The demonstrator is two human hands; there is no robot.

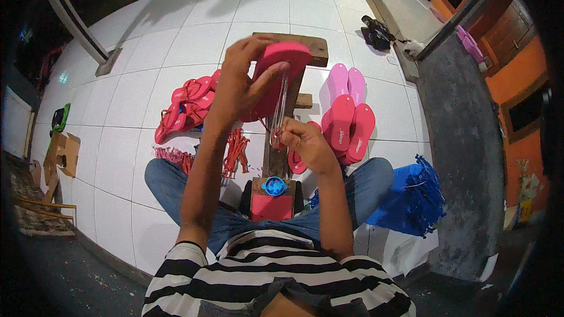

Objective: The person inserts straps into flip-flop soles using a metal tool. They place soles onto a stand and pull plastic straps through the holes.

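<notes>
My left hand [239, 79] holds a pink flip-flop sole [289, 53] upright above a wooden stand [317, 47], with its thumb across the near face. The fingers behind the sole are partly hidden. Lower and to the right, my right hand [308, 145] is closed round the near end of a thin, shiny metal tool [283, 103]. The tool looks like a long narrow loop, and its far end reaches the sole next to my left thumb. Whether its tip goes into the sole, I cannot tell.
Red flip-flops with straps [191, 103] are heaped at left, near red straps [236, 151]. Pink soles [352, 132] and lilac soles [346, 82] lie at right. A blue cup [274, 186] sits between my legs. Blue straps [420, 196] pile beside my right knee.
</notes>
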